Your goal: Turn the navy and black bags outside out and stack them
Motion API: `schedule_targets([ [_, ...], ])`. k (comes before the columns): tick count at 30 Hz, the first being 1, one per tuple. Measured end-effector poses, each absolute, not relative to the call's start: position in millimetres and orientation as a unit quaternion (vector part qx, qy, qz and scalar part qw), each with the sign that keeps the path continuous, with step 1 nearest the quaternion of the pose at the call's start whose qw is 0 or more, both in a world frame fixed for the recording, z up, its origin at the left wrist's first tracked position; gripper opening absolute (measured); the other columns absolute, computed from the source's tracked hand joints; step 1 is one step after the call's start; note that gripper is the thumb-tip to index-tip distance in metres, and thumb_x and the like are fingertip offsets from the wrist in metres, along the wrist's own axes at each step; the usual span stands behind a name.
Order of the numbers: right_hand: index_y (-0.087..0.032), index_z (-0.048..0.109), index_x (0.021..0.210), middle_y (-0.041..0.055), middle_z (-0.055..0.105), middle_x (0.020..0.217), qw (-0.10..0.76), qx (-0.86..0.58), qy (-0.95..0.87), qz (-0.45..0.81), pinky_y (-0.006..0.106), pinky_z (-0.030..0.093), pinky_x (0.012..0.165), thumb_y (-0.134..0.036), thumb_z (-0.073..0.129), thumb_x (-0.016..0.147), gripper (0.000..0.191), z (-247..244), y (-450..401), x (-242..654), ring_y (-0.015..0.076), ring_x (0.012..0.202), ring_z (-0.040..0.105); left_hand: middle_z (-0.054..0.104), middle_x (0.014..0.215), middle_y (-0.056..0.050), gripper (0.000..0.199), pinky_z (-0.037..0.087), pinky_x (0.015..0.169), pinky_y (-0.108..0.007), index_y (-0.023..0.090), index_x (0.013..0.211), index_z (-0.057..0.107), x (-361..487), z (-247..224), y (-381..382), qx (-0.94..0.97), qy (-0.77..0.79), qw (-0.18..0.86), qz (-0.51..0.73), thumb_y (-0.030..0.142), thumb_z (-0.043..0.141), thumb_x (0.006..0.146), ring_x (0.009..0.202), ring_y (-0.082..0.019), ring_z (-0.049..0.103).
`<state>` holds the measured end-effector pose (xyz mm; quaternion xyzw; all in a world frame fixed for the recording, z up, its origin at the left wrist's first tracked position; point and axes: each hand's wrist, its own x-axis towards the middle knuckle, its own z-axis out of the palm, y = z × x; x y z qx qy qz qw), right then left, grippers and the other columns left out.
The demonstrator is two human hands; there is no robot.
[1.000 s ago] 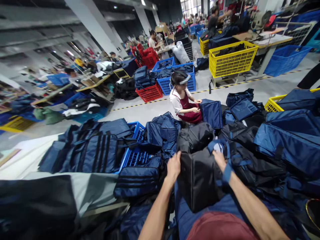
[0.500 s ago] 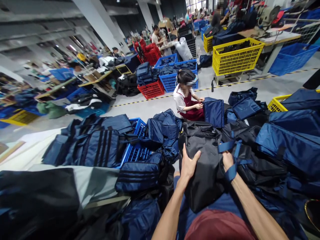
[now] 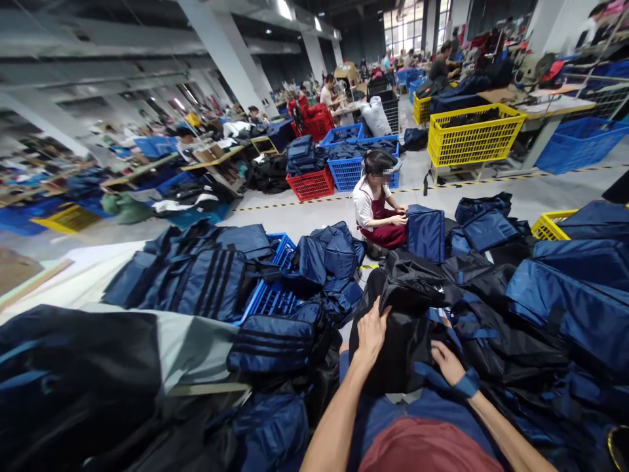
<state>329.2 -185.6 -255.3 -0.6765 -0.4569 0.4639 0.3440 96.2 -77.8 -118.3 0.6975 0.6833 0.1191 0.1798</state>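
A black backpack [image 3: 396, 347] stands tilted over my lap, its upper part folded away from me. My left hand [image 3: 371, 333] is closed on its left edge, thumb toward the bag's middle. Beside the bag's right side is my right hand [image 3: 448, 362], fingers loosely bent and apart, slightly blurred, with nothing visible in them. A blue strap [image 3: 466, 383] loops round my right wrist and runs toward the bag. Dark blue fabric [image 3: 373, 419] lies under the backpack, over my lap.
Blue bags striped black [image 3: 270, 344] lie to the left, by a blue crate [image 3: 268, 298]. Blue and black bags [image 3: 580, 305] are heaped at right. A seated co-worker [image 3: 378, 203] handles a blue bag [image 3: 425, 233] ahead. Yellow crate [image 3: 474, 137] stands behind.
The backpack's top has folded forward and its lower part has lifted. My right hand has moved down and away from its side, the strap still round the wrist. The view has tilted up.
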Motion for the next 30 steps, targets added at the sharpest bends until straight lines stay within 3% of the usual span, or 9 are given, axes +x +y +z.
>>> schedule_targets([
  [5, -0.028, 0.088, 0.104, 0.0103, 0.083, 0.116, 0.262, -0.586, -0.477, 0.601, 0.049, 0.058, 0.108, -0.071, 0.075, 0.079, 0.051, -231.2, -255.0, 397.7, 0.0394, 0.118, 0.076, 0.084, 0.123, -0.016, 0.045, 0.06, 0.089, -0.032, 0.024, 0.155, 0.066, 79.7, -84.7, -61.6, 0.717, 0.67, 0.135, 0.136, 0.035, 0.059, 0.112, 0.109, -0.029, 0.083],
  [9, -0.027, 0.088, 0.096, 0.0121, 0.083, 0.099, 0.143, -0.554, -0.469, 0.673, 0.046, 0.065, 0.089, -0.07, 0.081, 0.076, 0.048, -187.3, -257.1, 466.1, 0.0368, 0.097, 0.079, 0.081, 0.132, -0.013, 0.05, 0.065, 0.09, -0.033, 0.025, 0.158, 0.064, 54.2, -41.3, -60.4, 0.78, 0.587, 0.037, 0.216, 0.025, 0.061, 0.108, 0.112, -0.027, 0.083],
  [11, -0.025, 0.088, 0.097, 0.0132, 0.083, 0.097, 0.172, -0.593, -0.491, 0.614, 0.046, 0.066, 0.086, -0.071, 0.084, 0.072, 0.053, -159.9, -237.9, 496.2, 0.0369, 0.095, 0.08, 0.075, 0.146, -0.011, 0.067, 0.064, 0.103, -0.033, 0.027, 0.167, 0.053, 39.9, -33.7, -72.6, 0.824, 0.499, -0.015, 0.267, 0.013, 0.06, 0.101, 0.125, -0.025, 0.078],
  [13, -0.027, 0.087, 0.104, 0.0145, 0.083, 0.111, 0.289, -0.662, -0.511, 0.467, 0.048, 0.065, 0.095, -0.073, 0.082, 0.076, 0.055, -129.2, -209.3, 511.6, 0.0384, 0.108, 0.078, 0.066, 0.158, -0.01, 0.086, 0.058, 0.117, -0.036, 0.027, 0.175, 0.039, 27.8, -46.8, -92.5, 0.859, 0.424, -0.042, 0.285, 0.003, 0.054, 0.094, 0.142, -0.024, 0.068],
  [16, -0.031, 0.072, 0.146, 0.0122, 0.071, 0.149, 0.441, -0.661, -0.523, 0.309, 0.049, 0.056, 0.116, -0.07, 0.069, 0.094, 0.065, -85.2, -158.1, 486.0, 0.0335, 0.139, 0.067, 0.061, 0.164, -0.008, 0.102, 0.051, 0.126, -0.04, 0.029, 0.179, 0.023, 19.3, -101.6, -125.9, 0.882, 0.39, -0.028, 0.263, -0.006, 0.042, 0.085, 0.154, -0.023, 0.056],
  [18, -0.03, 0.058, 0.161, 0.0098, 0.058, 0.164, 0.449, -0.62, -0.577, 0.285, 0.051, 0.044, 0.129, -0.067, 0.063, 0.101, 0.07, -64.3, -123.8, 436.1, 0.0302, 0.153, 0.054, 0.061, 0.164, -0.007, 0.107, 0.053, 0.125, -0.042, 0.031, 0.179, 0.023, 20.9, -145.1, -141.3, 0.872, 0.426, 0.006, 0.243, -0.009, 0.039, 0.081, 0.154, -0.023, 0.056],
  [21, -0.031, 0.058, 0.161, 0.0102, 0.052, 0.169, 0.39, -0.575, -0.68, 0.234, 0.057, 0.038, 0.132, -0.07, 0.068, 0.097, 0.075, -53.2, -82.1, 346.3, 0.033, 0.157, 0.048, 0.054, 0.17, -0.008, 0.107, 0.051, 0.127, -0.044, 0.032, 0.177, 0.029, 30.0, -189.8, -146.2, 0.843, 0.492, 0.081, 0.202, -0.011, 0.041, 0.08, 0.155, -0.022, 0.055],
  [25, -0.027, 0.074, 0.124, 0.0113, 0.074, 0.136, 0.404, -0.614, -0.668, 0.116, 0.064, 0.029, 0.129, -0.068, 0.064, 0.101, 0.048, -84.6, -74.7, 292.8, 0.0338, 0.136, 0.062, 0.054, 0.17, -0.007, 0.11, 0.051, 0.127, -0.042, 0.035, 0.177, 0.028, 42.0, -206.3, -140.2, 0.822, 0.523, 0.139, 0.177, -0.014, 0.043, 0.079, 0.156, -0.021, 0.054],
  [30, -0.026, 0.06, 0.082, 0.0053, 0.069, 0.084, 0.42, -0.64, -0.63, 0.127, 0.042, 0.047, 0.094, -0.067, 0.04, 0.111, 0.054, -170.4, -127.8, 323.8, 0.0262, 0.089, 0.064, 0.055, 0.168, -0.015, 0.101, 0.058, 0.118, -0.046, 0.037, 0.179, 0.018, 51.9, -225.9, -156.0, 0.819, 0.556, 0.086, 0.116, -0.003, 0.055, 0.094, 0.153, -0.031, 0.057],
])
